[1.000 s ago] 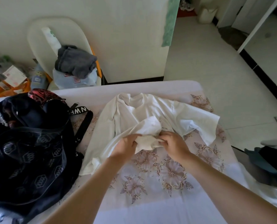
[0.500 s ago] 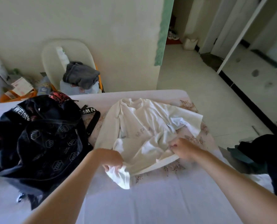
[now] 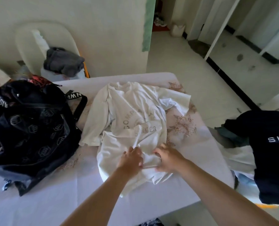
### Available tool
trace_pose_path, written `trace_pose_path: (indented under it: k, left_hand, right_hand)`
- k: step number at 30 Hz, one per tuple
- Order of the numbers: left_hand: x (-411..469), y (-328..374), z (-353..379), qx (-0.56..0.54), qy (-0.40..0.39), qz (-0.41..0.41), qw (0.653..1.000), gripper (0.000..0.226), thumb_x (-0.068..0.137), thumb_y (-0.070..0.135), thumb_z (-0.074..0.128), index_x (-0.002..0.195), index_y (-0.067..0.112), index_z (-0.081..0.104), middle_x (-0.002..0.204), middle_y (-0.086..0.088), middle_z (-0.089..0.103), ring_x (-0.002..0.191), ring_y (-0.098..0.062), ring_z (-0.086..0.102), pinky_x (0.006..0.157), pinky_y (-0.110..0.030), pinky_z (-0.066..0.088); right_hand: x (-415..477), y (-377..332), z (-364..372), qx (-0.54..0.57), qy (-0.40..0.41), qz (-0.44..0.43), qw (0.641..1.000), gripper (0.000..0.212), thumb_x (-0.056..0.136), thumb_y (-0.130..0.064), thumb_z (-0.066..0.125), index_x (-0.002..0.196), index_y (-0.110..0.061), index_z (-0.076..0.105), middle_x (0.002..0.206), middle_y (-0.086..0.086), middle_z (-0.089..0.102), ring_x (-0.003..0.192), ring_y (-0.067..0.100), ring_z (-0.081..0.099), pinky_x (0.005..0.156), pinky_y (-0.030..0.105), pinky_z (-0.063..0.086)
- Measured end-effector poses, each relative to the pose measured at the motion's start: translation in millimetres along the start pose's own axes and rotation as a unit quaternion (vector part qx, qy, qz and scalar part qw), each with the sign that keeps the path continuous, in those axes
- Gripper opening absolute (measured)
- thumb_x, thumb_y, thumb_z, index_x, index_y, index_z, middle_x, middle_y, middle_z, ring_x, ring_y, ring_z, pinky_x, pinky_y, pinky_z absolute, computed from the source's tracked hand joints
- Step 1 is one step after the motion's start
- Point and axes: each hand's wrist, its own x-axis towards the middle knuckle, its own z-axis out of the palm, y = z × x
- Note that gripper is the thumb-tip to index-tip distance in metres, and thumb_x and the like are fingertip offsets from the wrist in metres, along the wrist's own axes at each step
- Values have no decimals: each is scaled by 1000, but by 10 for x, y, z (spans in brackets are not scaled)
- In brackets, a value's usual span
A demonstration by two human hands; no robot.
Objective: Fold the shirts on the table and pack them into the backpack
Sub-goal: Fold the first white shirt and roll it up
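from my feed i see the white shirt spread out, rumpled, on the table, collar at the far edge and hem towards me. it has faint lettering across the chest, and one sleeve is bunched up on the far right side. part of the near hem is doubled over into a thick fold.

both hands are down on that near part of the shirt, close together but not touching each other. the left hand lies with its back to the camera, fingers reaching forward onto the cloth, and creases fan out from the fingertips. i cannot tell whether it pinches the fabric or only presses on it. the right hand has its fingers curled in, and a ridge of the shirt is gathered between thumb and fingers, so i read that one as gripping the cloth.

the backpack, black with a pale printed pattern, slumps on the left side of the table just beside the shirt. one strap with white letters lies between them, next to the shirt's left sleeve.

off the right edge of the table hangs a dark garment with white letters. behind the table stands a pale chair with a grey garment heaped on it.
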Motion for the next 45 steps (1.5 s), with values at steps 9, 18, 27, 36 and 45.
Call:
trace_pose_path:
  k: [9, 18, 27, 36, 45]
  left_hand:
    - [-72, -194, -240, -106, -8, -21, 994, 50, 80, 51, 71, 124, 35, 53, 126, 9, 52, 119, -15, 45, 99, -31, 38]
    - [-127, 88, 138, -88, 51, 23, 995, 7, 82, 33, 71, 85, 28, 68, 119, 15, 51, 115, -9, 40, 99, -25, 31]
    - [-292, -142, -644, -348, 112, -121, 923, 27, 96, 20, 55, 70, 16, 55, 64, 7, 51, 61, -10, 44, 56, -27, 33]
    - [-555, -583, -661, -92, -148, -132, 976, 24, 96, 22, 45, 90, 16, 68, 84, 3, 58, 77, -15, 51, 69, -26, 42]
    - [-103, -86, -734, -91, -209, -42, 973, 25, 94, 17, 58, 115, 24, 70, 115, 6, 69, 98, -11, 67, 92, -28, 53]
  right_hand:
    - [-92, 140, 34, 179, 34, 92, 979, 22, 81, -1, 49, 73, -11, 67, 78, 0, 65, 77, 18, 62, 69, 28, 50]
    - [-253, 103, 256, 55, -3, 40, 998, 79, 65, -33, 81, 130, -28, 37, 123, 1, 40, 107, 27, 56, 87, 37, 51]
    - [-235, -154, 131, 126, 145, 68, 979, 26, 91, -7, 48, 103, -16, 69, 99, 0, 63, 91, 21, 60, 75, 31, 47]
    - [-232, -277, -227, -9, 149, -59, 987, 23, 82, -9, 56, 97, -19, 70, 102, -4, 63, 96, 21, 60, 73, 29, 46]
    - [-279, -86, -433, 62, -264, 164, 948, 8, 66, -31, 62, 65, -23, 61, 68, -4, 61, 60, 19, 52, 61, 29, 41]
